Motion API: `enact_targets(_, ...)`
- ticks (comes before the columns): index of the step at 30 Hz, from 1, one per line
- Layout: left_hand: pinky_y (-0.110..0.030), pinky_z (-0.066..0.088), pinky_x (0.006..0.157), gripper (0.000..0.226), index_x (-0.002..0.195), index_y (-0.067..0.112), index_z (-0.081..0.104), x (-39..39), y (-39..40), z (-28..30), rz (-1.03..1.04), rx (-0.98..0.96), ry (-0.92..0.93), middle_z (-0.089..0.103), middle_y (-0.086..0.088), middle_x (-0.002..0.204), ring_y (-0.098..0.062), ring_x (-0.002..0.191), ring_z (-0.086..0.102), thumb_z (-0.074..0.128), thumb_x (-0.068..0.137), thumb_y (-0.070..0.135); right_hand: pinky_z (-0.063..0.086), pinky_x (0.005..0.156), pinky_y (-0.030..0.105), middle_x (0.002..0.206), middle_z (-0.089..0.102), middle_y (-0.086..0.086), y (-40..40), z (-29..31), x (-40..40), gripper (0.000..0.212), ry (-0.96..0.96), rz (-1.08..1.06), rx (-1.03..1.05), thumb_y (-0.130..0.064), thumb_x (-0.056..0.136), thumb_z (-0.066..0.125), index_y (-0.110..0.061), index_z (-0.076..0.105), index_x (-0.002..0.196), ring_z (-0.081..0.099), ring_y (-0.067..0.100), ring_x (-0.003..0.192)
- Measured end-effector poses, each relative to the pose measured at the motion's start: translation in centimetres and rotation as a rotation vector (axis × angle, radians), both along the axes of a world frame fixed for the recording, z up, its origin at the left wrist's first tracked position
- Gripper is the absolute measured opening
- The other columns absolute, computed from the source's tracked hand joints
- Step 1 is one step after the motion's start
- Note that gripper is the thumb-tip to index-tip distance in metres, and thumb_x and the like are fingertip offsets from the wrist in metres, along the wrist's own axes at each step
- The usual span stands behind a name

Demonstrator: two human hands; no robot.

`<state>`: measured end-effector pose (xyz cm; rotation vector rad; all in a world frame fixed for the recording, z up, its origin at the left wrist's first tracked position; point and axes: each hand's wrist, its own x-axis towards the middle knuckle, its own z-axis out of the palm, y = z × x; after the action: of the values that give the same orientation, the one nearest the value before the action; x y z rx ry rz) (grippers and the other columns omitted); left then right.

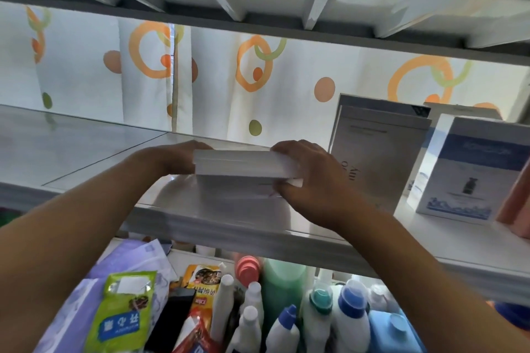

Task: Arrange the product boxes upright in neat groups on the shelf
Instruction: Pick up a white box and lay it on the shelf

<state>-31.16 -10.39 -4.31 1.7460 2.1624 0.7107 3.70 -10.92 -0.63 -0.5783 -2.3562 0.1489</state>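
Your left hand [175, 156] and right hand [309, 178] gripping white boxes [241, 163] (stacked flat) above shelf [229, 226], upright boxes [372, 152] right.

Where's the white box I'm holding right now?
Mid-frame in the head view, the white box is over the shelf, held between left hand and right hand, left of the upright grey box.
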Motion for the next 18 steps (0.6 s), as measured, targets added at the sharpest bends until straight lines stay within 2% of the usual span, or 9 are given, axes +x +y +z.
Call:
enact_targets(1, -0.036, 0.044, 0.085, 0.016, 0.106, 0.011, 0.068, 2.7, -1.5, 1.2, -0.033, -0.002, 0.039, 0.065, -0.011, 0.112, -0.03, 0.099, 0.058, 0.067, 0.091, 0.016, 0.044, 0.086, 0.025, 0.115, 0.061, -0.01, 0.0, -0.2, 0.2, 0.045, 0.006, -0.002, 0.013, -0.024, 0.081, 0.069, -0.029, 0.057, 0.125, 0.05, 0.009, 0.103)
enact_targets(2, -0.034, 0.041, 0.085, 0.019, 0.107, 0.005, 0.067, 3.9, -1.9, 1.8, -0.034, 0.022, 0.042, 0.063, -0.006, 0.11, -0.03, 0.1, 0.055, 0.067, 0.092, 0.018, 0.044, 0.085, 0.024, 0.114, 0.061, -0.011, 0.0, -0.3, 0.5, 0.045, 0.008, -0.008, 0.036, -0.024, 0.081, 0.07, -0.029, 0.057, 0.124, 0.049, 0.007, 0.101)
enact_targets(4, -0.03, 0.036, 0.087, 0.02, 0.104, 0.014, 0.066, 5.1, -2.4, 2.2, -0.047, 0.017, 0.061, 0.057, 0.008, 0.109, -0.016, 0.101, 0.05, 0.072, 0.087, 0.024, 0.042, 0.082, 0.021, 0.114, 0.059, -0.012, 0.0, -0.6, 1.0, 0.045, 0.001, -0.027, 0.087, -0.027, 0.082, 0.072, -0.029, 0.056, 0.124, 0.045, 0.003, 0.099)
enact_targets(5, -0.03, 0.038, 0.084, 0.018, 0.096, 0.021, 0.063, 5.2, -2.7, 2.4, -0.036, -0.002, 0.101, 0.057, 0.01, 0.102, -0.013, 0.095, 0.05, 0.075, 0.084, 0.027, 0.039, 0.08, 0.016, 0.114, 0.059, -0.013, 0.0, -0.7, 1.3, 0.045, 0.001, -0.04, 0.101, -0.028, 0.082, 0.072, -0.029, 0.055, 0.124, 0.044, 0.002, 0.097)
enact_targets(8, -0.031, 0.042, 0.074, 0.027, 0.081, 0.026, 0.053, 4.5, -2.7, 1.8, 0.047, 0.036, 0.172, 0.058, 0.004, 0.089, -0.012, 0.08, 0.049, 0.08, 0.078, 0.026, 0.031, 0.075, 0.009, 0.114, 0.059, -0.013, -0.1, -0.8, 1.8, 0.045, 0.002, -0.051, 0.122, -0.029, 0.081, 0.074, -0.029, 0.056, 0.122, 0.043, 0.002, 0.095)
enact_targets(11, -0.033, 0.047, 0.077, 0.027, 0.089, 0.026, 0.05, 4.9, -3.1, 1.6, 0.045, 0.08, 0.269, 0.056, 0.001, 0.093, -0.018, 0.086, 0.052, 0.076, 0.081, 0.027, 0.029, 0.076, 0.007, 0.115, 0.06, -0.013, -0.2, -0.9, 2.1, 0.046, 0.004, -0.057, 0.127, -0.029, 0.081, 0.075, -0.029, 0.056, 0.123, 0.044, 0.003, 0.094)
enact_targets(13, -0.035, 0.051, 0.077, 0.028, 0.099, 0.026, 0.044, 5.5, -3.7, 1.8, 0.042, 0.011, 0.38, 0.056, 0.0, 0.091, -0.019, 0.083, 0.055, 0.067, 0.088, 0.037, 0.027, 0.077, 0.004, 0.117, 0.059, -0.014, -0.3, -0.8, 2.0, 0.048, 0.004, -0.06, 0.12, -0.03, 0.082, 0.075, -0.03, 0.056, 0.125, 0.045, 0.003, 0.095)
enact_targets(16, -0.035, 0.056, 0.072, 0.035, 0.111, 0.023, 0.038, 6.2, -4.6, 2.3, 0.016, -0.009, 0.588, 0.059, -0.002, 0.085, -0.016, 0.077, 0.059, 0.059, 0.092, 0.043, 0.038, 0.083, 0.014, 0.118, 0.057, -0.017, -0.1, -0.6, 1.5, 0.049, 0.006, -0.045, 0.078, -0.029, 0.083, 0.074, -0.034, 0.056, 0.128, 0.046, 0.003, 0.098)
enact_targets(18, -0.036, 0.058, 0.073, 0.032, 0.114, 0.016, 0.041, 5.7, -5.2, 3.1, 0.011, 0.069, 0.635, 0.06, -0.005, 0.084, -0.018, 0.074, 0.063, 0.062, 0.094, 0.029, 0.045, 0.09, 0.023, 0.114, 0.053, -0.021, -0.1, -0.4, 0.9, 0.051, -0.006, -0.017, 0.038, -0.029, 0.083, 0.074, -0.035, 0.055, 0.13, 0.047, 0.003, 0.099)
